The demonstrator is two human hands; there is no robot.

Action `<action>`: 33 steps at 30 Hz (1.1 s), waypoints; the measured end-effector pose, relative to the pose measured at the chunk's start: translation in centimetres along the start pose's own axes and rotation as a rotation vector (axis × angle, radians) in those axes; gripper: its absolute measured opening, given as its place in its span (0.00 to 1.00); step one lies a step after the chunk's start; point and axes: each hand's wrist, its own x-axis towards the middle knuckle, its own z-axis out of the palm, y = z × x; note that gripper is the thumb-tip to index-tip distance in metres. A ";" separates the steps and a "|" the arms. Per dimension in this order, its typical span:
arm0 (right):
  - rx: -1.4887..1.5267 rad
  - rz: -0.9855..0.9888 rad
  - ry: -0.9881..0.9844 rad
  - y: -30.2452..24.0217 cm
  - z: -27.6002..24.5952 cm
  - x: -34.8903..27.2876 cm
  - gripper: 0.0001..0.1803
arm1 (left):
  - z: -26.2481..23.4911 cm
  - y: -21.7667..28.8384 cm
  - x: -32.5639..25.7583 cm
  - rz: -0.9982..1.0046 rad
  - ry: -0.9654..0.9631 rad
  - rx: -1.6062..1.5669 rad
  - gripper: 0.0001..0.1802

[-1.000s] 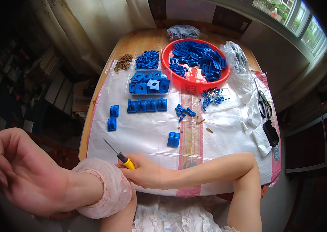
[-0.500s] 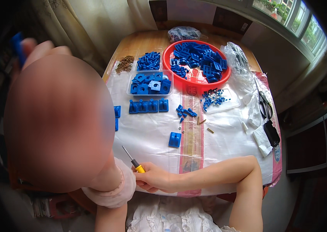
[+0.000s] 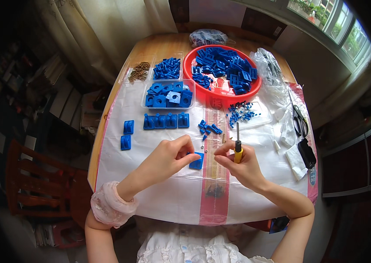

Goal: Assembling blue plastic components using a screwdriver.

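Over the middle of the table, my left hand (image 3: 170,157) is closed in a pinch at a blue square bracket (image 3: 197,163). Its thumb and curled fingers cover the bracket's upper left part, so the exact hold is partly hidden. My right hand (image 3: 247,167), just to the right, grips a screwdriver (image 3: 238,153) with a yellow and black handle. The metal shaft points up and away from me, while the thumb and index finger stretch toward the left hand. Two tiny nuts (image 3: 206,151) and some small blue pieces (image 3: 204,127) lie beyond the bracket.
A row of blue brackets (image 3: 166,121) and two more (image 3: 126,142) lie left. Behind are a box of blue plates (image 3: 146,106), brass screws (image 3: 139,72) and a red basin (image 3: 187,79) of blue parts. Scissors (image 3: 300,122) and a black case (image 3: 307,153) lie right.
My left hand has come down from high at the left, where it held a blue piece, to the bracket on the table. My right hand has moved right and forward with the screwdriver.
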 end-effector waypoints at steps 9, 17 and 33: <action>-0.064 0.099 -0.107 -0.2 0.7 1.9 0.08 | 2.8 -0.4 2.0 0.188 0.066 -0.053 0.11; 0.026 0.130 -0.031 0.6 0.6 1.8 0.07 | 0.3 -0.9 1.3 0.186 0.031 0.070 0.14; -0.197 0.173 -0.130 1.4 1.8 2.8 0.08 | 2.5 -5.6 1.5 0.210 0.039 0.032 0.19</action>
